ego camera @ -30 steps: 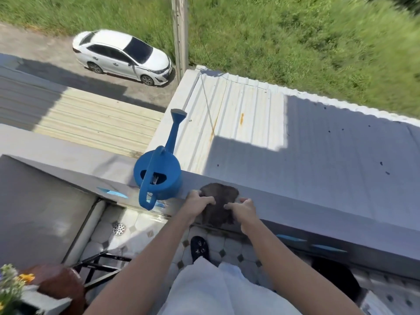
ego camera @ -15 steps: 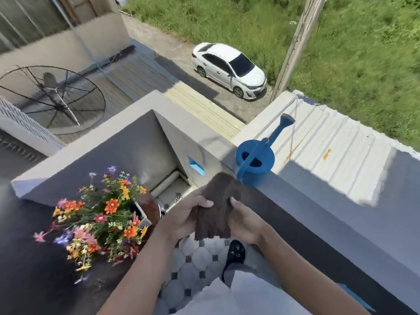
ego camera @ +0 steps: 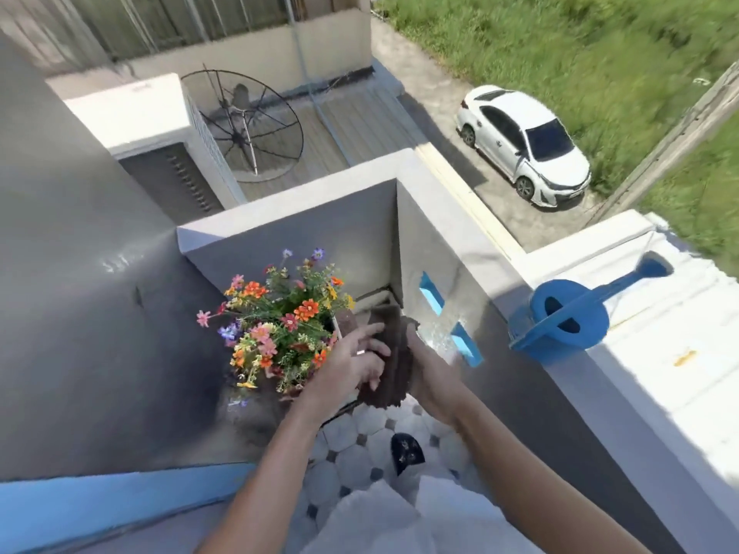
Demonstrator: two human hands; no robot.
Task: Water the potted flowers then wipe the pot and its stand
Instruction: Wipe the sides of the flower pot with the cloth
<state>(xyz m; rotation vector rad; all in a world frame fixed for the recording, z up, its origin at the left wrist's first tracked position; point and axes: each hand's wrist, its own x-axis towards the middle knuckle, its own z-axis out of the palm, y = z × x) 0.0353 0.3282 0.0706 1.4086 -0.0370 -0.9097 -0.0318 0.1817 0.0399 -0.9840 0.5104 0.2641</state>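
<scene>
A bunch of orange, pink and purple flowers [ego camera: 280,325] fills the balcony corner. Only a brown sliver of the pot [ego camera: 347,323] shows behind the blooms, and its stand is hidden. I hold a dark brown cloth [ego camera: 394,357] upright just right of the flowers. My left hand [ego camera: 356,363] presses on its left face with fingers spread. My right hand [ego camera: 426,367] grips its right edge from behind. The blue watering can [ego camera: 568,313] rests on top of the parapet wall, spout pointing away to the right.
The grey parapet wall [ego camera: 492,281] runs along the right with blue slots in it. A grey wall [ego camera: 80,313] closes the left side. White and grey floor tiles [ego camera: 360,453] and my dark shoe [ego camera: 406,453] lie below. A corrugated roof, a road and a white car lie beyond.
I lifted the brown cloth off the parapet top and carried it left with both hands, down beside the flowers. My view swung left; the watering can stayed on the wall.
</scene>
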